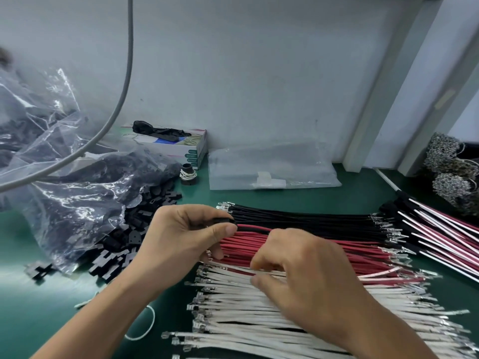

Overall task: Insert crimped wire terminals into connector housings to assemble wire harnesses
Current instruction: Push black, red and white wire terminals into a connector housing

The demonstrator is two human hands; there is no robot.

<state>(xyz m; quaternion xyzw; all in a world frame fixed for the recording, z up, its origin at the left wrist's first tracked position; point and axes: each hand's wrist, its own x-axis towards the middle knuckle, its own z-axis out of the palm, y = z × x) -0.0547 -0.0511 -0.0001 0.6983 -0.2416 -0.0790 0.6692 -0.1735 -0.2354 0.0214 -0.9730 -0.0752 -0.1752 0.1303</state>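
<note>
Green table (363, 193) carries three fanned rows of wires in front of me: black wires (311, 218) toward twelve o'clock, red wires (324, 251) in the middle, white wires (246, 307) nearest me at six. My left hand (181, 237) sits at about ten o'clock of the red row, its grip pinched around a small black housing (223, 221) between thumb and curled fingers. One red wire (254, 227) runs out of that housing toward three o'clock, so I judge one terminal is already seated.

My right hand (305, 275) lies over the seam between the red and white rows. Its fingertips look curled down onto a white wire (269, 273), but motion blur hides the contact, so I cannot tell whether that grip is pinched or only touching.

At nine o'clock, loose black housings (134, 229) spill from a clear plastic bag (64, 198). Finished harnesses (440, 242) lie at three o'clock.

I judge the step in hand to be picking the next wire for the housing I hold. The next move calls for lifting one white wire free of its neighbours, turning its metal end to face the housing's open slot, and pushing straight in until it locks.
</note>
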